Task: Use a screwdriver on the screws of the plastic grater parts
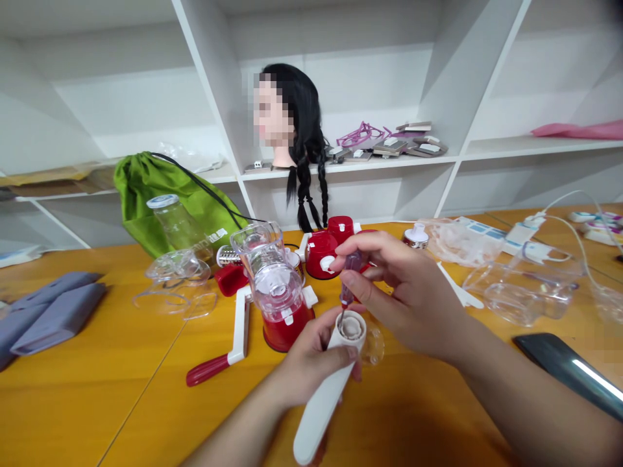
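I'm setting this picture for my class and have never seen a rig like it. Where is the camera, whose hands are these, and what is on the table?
There is no machine here: these are a person's own bare hands, seen from one camera worn on their head, looking forward and down. The left hand grips a white plastic handle. The right hand holds a small purple-handled screwdriver, its tip at the handle's open end. On the yellow table stand a red-based food grinder with a clear hopper and a crank with a red grip. Behind them lies a green drawstring bag.
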The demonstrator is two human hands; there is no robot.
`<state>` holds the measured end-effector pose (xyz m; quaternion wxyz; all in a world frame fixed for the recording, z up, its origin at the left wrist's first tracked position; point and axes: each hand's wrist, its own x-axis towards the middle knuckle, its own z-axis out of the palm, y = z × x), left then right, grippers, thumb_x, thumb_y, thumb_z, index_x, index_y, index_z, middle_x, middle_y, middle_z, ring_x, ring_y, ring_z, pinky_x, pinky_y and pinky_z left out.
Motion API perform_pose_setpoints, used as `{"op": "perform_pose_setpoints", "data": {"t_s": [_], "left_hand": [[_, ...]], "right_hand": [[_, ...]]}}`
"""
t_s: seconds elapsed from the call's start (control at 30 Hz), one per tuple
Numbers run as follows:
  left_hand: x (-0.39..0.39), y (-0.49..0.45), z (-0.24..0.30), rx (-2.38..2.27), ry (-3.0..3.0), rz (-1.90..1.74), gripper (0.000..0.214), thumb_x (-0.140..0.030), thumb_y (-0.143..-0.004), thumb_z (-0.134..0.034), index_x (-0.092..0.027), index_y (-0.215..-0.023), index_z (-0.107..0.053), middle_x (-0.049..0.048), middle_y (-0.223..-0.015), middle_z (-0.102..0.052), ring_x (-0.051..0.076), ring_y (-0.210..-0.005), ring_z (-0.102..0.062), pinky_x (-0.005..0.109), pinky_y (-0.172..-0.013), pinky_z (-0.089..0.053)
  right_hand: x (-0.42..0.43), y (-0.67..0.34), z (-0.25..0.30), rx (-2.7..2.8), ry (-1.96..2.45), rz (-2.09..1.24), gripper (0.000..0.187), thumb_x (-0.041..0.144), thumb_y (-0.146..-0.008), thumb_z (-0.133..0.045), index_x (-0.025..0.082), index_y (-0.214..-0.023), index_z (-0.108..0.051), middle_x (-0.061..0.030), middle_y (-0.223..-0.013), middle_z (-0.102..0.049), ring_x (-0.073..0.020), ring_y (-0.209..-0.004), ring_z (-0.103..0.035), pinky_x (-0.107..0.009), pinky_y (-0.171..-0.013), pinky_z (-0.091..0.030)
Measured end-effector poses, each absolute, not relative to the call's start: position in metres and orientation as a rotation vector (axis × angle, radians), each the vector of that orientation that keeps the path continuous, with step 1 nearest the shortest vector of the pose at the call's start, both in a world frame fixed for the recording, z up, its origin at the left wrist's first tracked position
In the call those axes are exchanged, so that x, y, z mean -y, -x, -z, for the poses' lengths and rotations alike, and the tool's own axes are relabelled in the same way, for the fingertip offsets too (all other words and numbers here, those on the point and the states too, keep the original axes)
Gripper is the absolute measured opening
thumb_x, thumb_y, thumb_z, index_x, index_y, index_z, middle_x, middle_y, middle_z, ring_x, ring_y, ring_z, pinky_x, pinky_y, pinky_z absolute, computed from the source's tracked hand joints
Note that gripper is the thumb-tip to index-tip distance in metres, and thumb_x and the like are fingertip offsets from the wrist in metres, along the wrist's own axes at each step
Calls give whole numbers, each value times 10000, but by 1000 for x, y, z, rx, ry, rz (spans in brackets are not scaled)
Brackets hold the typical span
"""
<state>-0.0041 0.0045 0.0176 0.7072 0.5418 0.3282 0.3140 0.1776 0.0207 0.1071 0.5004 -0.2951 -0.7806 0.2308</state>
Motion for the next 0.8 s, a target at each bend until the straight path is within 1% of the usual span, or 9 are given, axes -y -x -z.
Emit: {"op": "perform_pose_setpoints", "data": {"t_s": [0.2,0.27,0.33,0.43,0.5,0.8], "left_hand": [[-5,4,-16,-744,-1209,-697,380,-307,-838,-710,-200,-1161,-543,-2,-688,-698,106,-464,-552,171,-395,-458],[-5,5,-16,-735,-1210,-701,365,-303,-837,-710,-199,-1145,-545,-2,-686,-697,103,-462,-549,168,-397,-454],[-5,5,-16,-731,-1205,-703,413,-305,-840,-714,-202,-1198,-534,-4,-691,-697,102,-472,-553,166,-406,-457],[-5,5,-15,-736,-1194,-692,544,-315,-846,-714,-206,-1326,-484,-4,-702,-699,106,-478,-553,172,-403,-462],[-5,5,-16,-736,-1195,-693,566,-315,-842,-717,-203,-1344,-481,-3,-701,-697,107,-483,-554,171,-402,-461],[-5,4,-15,-732,-1203,-696,381,-314,-826,-715,-207,-1149,-544,-5,-691,-694,96,-465,-547,164,-399,-460]], "right_hand": [[-20,-177,-109,1970,734,-483,192,173,-955,-616,233,-1135,-646,7,-1049,-733,-110,-886,-697,-229,-752,-567],[-20,-178,-110,1974,726,-493,182,185,-957,-622,232,-1130,-652,2,-1052,-736,-114,-875,-703,-235,-746,-570],[-19,-178,-110,1942,710,-511,182,186,-962,-624,234,-1136,-650,-4,-1073,-732,-115,-876,-706,-236,-749,-581],[-19,-179,-110,1886,683,-536,190,175,-967,-626,242,-1144,-641,-5,-1089,-724,-112,-892,-711,-230,-765,-596],[-19,-180,-109,1880,679,-540,192,172,-968,-627,244,-1146,-640,-3,-1091,-722,-110,-893,-713,-227,-773,-599],[-21,-176,-109,1931,692,-513,169,181,-968,-618,219,-1129,-650,-11,-1067,-722,-106,-865,-696,-222,-748,-576]]}}
